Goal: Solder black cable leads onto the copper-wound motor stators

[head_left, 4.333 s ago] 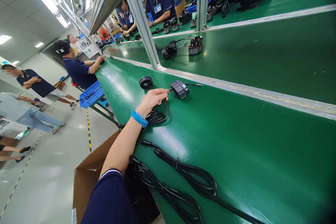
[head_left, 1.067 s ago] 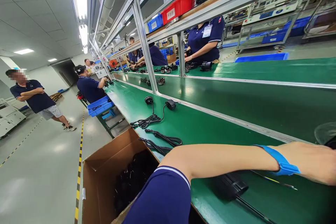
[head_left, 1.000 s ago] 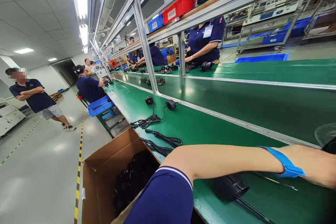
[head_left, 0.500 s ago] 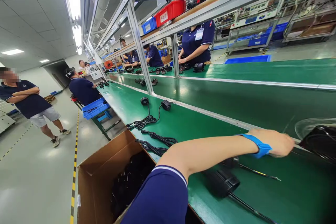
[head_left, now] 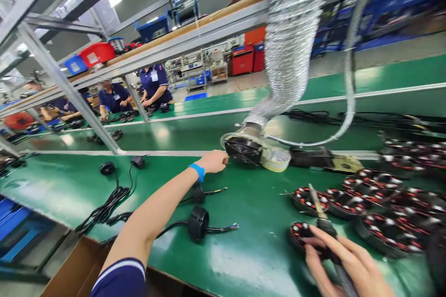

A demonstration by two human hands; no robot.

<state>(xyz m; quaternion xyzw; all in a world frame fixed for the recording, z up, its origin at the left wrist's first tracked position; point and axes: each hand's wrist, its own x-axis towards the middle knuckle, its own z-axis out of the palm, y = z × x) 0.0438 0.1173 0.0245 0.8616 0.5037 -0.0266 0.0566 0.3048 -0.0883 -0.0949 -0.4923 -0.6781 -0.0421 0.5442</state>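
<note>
My left hand [head_left: 215, 161], fingers closed, reaches forward to the black fan [head_left: 244, 150] below the foil duct. Whatever its fingers hold is hidden. A soldering iron [head_left: 325, 223] with a pale tip is in my right hand [head_left: 351, 260], tip pointing up and away. The same hand's fingertips also touch a small motor stator [head_left: 300, 232] with red windings. Several larger stators [head_left: 386, 234] lie to its right. Beneath my left forearm rests a black round cable housing [head_left: 198, 224] with bare wire ends; a smaller housing [head_left: 198, 193] is behind it.
A silver foil duct [head_left: 292, 32] hangs over the bench, with a roll of tape [head_left: 276, 158] at its foot. Coiled black cables [head_left: 109, 202] lie on the left. A cardboard box [head_left: 75, 269] stands at the near edge. Co-workers [head_left: 155, 86] sit across the line.
The view has swung right, bringing the stators, the duct and my right hand with the soldering iron into sight. My left hand is still near the fan, its fingers closed.
</note>
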